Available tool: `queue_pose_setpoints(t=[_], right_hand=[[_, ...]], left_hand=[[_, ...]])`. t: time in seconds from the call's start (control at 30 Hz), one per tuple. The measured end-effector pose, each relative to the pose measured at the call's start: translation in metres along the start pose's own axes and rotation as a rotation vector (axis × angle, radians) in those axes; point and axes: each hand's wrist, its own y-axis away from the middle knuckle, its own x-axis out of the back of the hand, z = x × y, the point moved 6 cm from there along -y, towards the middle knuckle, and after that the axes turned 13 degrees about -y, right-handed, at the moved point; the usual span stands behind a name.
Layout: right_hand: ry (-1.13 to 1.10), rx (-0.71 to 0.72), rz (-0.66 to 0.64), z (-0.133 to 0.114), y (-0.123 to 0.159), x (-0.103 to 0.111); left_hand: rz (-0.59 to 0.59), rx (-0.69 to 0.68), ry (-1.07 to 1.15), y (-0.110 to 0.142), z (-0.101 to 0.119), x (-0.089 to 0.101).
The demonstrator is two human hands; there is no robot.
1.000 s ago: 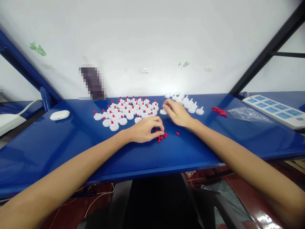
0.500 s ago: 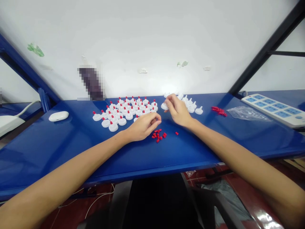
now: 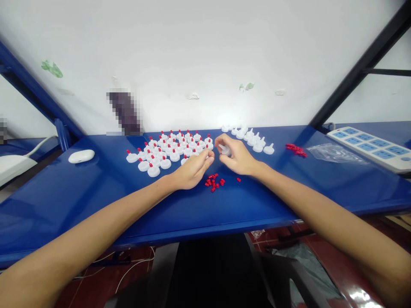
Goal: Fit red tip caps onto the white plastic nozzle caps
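Note:
My right hand (image 3: 236,156) is lifted off the blue table (image 3: 96,192), its fingers closed round a white spouted cap (image 3: 224,149). My left hand (image 3: 194,169) hovers just left of it with fingertips pinched together; whatever they pinch is too small to make out. Under the two hands lies a small heap of red tips (image 3: 214,182). Behind my left hand stands a cluster of white caps with red tips (image 3: 170,149). Plain white caps (image 3: 253,139) sit in a group behind my right hand.
More red tips (image 3: 296,149) and a clear plastic bag (image 3: 334,153) lie to the right, with a white and blue power strip (image 3: 369,147) beyond. A white oval case (image 3: 81,155) rests at the left. A white wall closes the back.
My left hand rose from the red heap with pinched fingertips. My right hand picked a white cap off the table and brought it toward my left hand.

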Motion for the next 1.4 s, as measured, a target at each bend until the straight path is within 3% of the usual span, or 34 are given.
queue_pose_setpoints(t=[0.2,0.43,0.5,0.67,0.8,1.03,1.4], right_hand=[[-0.012,0.045,-0.079,-0.009,0.002,-0.005],[0.032,-0.015,-0.141,-0.006,0.004,-0.014],[0.046,-0.004,-0.124,-0.004,0.003,-0.014],[0.106,0.12,-0.014,-0.012,0.001,-0.01],[0.065,0.049,-0.048,-0.009,0.001,-0.015],[0.019,0.034,-0.091,-0.008,0.003,-0.023],[0.073,0.114,-0.029,-0.009,0.005,-0.026]], left_hand=[[0.012,0.048,0.124,0.0,-0.007,0.002],[0.05,0.178,0.541,-0.002,-0.013,-0.005],[0.065,0.204,0.553,-0.003,-0.011,-0.006],[0.235,0.294,0.58,-0.005,-0.016,0.005],[0.319,0.325,0.638,-0.006,-0.022,0.01],[0.346,0.35,0.661,-0.004,-0.026,0.01],[0.369,0.327,0.673,-0.005,-0.02,0.014]])
